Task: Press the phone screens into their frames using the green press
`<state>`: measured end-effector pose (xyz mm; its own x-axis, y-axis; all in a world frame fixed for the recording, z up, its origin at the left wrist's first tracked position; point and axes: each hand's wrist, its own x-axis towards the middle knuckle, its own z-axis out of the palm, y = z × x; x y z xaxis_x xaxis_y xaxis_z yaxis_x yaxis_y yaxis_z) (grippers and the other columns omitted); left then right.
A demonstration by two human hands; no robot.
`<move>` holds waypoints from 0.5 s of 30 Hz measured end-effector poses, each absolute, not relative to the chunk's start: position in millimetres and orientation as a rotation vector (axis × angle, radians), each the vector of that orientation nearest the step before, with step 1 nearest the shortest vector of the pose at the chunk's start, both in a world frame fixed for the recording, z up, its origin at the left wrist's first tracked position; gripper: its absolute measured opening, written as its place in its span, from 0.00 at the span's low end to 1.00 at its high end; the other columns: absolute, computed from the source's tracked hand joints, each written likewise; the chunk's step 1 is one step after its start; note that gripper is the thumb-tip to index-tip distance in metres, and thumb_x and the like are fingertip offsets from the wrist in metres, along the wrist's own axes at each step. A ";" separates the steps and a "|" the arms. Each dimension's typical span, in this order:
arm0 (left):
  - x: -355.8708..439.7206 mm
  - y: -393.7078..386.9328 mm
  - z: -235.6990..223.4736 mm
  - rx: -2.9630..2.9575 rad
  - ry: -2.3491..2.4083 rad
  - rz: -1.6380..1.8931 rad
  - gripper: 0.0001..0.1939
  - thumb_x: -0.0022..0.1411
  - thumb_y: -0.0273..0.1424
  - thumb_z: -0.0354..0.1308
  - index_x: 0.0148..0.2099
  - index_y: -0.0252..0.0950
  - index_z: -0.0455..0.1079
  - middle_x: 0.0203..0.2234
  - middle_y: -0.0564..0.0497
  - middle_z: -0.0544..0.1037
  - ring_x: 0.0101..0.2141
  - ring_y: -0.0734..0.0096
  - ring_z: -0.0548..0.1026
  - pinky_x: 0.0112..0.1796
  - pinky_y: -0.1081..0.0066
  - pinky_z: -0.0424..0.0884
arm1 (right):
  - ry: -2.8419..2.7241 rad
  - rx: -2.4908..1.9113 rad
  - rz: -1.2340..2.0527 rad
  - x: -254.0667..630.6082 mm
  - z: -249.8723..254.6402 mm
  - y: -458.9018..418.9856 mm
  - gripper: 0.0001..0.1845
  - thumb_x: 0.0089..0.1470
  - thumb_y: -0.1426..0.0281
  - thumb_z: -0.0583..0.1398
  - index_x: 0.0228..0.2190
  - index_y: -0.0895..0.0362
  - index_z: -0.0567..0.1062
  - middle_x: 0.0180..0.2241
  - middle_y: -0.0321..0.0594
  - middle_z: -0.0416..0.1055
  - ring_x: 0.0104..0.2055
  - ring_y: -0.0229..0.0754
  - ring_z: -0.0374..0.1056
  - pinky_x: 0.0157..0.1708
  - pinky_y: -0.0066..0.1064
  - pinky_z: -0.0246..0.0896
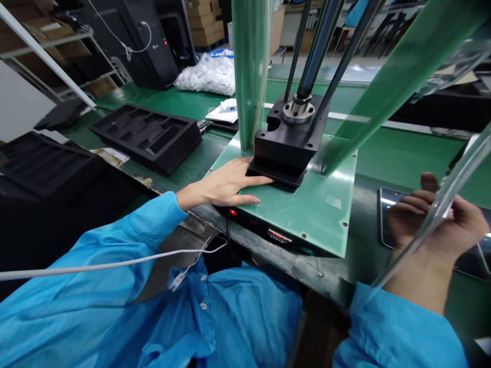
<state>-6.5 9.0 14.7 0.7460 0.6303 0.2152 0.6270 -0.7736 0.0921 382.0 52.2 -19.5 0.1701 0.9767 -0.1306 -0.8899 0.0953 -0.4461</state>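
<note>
A tabletop press (286, 135) with a black block, a round metal collar and dark rods stands on a green base plate (322, 220). My left hand (230, 184) lies on that plate with its fingers apart. Its fingertips touch the near left edge of the black tray-like part (280, 176) under the block; some are partly hidden there. Off to the right, my right hand (433, 214) is raised above a dark flat tablet-like device (389, 204), fingers curled inward. A clear tube-like strip crosses in front of it and hides what the fingers may hold.
Green upright panels (251, 76) flank the press. Black foam trays (148, 135) lie to the left. Behind are a bag of clear plastic (209, 74), papers (223, 111) and a black machine (130, 41). A white cable (115, 264) crosses my left sleeve.
</note>
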 end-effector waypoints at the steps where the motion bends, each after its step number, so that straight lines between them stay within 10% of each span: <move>1: -6.5 9.2 14.6 2.922 1.047 0.368 0.36 0.71 0.56 0.43 0.69 0.40 0.63 0.62 0.33 0.66 0.62 0.41 0.63 0.59 0.46 0.63 | -0.210 -0.476 1.398 382.0 -19.4 52.5 0.30 0.43 0.74 0.51 0.47 0.73 0.73 0.14 0.22 0.47 0.10 0.31 0.52 0.09 0.17 0.48; 15: -7.8 7.6 12.7 2.968 1.119 0.415 0.35 0.70 0.55 0.45 0.68 0.38 0.64 0.60 0.34 0.70 0.58 0.47 0.69 0.58 0.53 0.64 | -0.284 -0.614 1.347 382.8 -13.7 54.5 0.24 0.39 0.73 0.52 0.39 0.69 0.76 0.16 0.24 0.47 0.13 0.25 0.48 0.12 0.12 0.43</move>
